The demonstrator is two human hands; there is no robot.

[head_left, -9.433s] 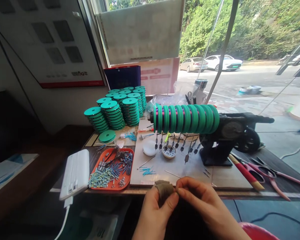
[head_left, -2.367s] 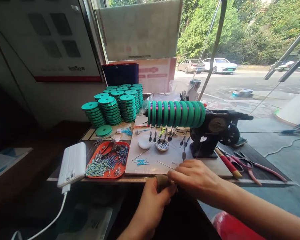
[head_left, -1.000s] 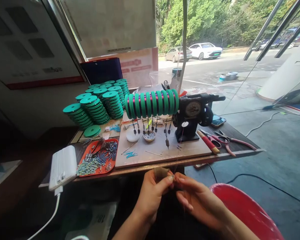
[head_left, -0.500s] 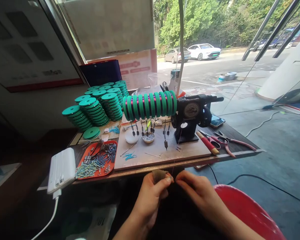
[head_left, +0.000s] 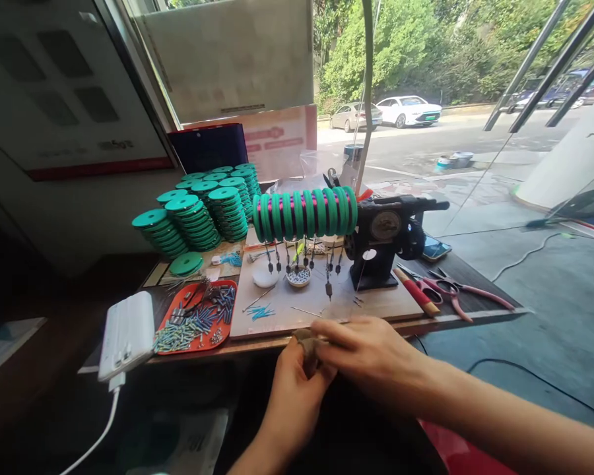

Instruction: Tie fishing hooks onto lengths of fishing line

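Observation:
My left hand point(head_left: 292, 389) is closed around a small brownish lump point(head_left: 305, 344) just below the table's front edge. My right hand point(head_left: 371, 356) crosses over it from the right, fingers curled and pinching at the lump; what it pinches is too fine to make out. Behind them lies a pale work board point(head_left: 376, 302). On it stands a black winding machine point(head_left: 383, 241) carrying a row of green spools point(head_left: 304, 212), with several small dark weights hanging below on thin lines.
Stacks of green spools point(head_left: 198, 214) stand at the back left. An orange tray point(head_left: 228, 316) holds several small blue and metal pieces. A white power bank point(head_left: 126, 333) lies at the left edge, pink scissors point(head_left: 450, 293) at the right. A red stool point(head_left: 462, 455) is below right.
My right hand has moved left and up over my left hand, covering the lump. The view has shifted slightly, so the red stool is mostly hidden behind my forearm.

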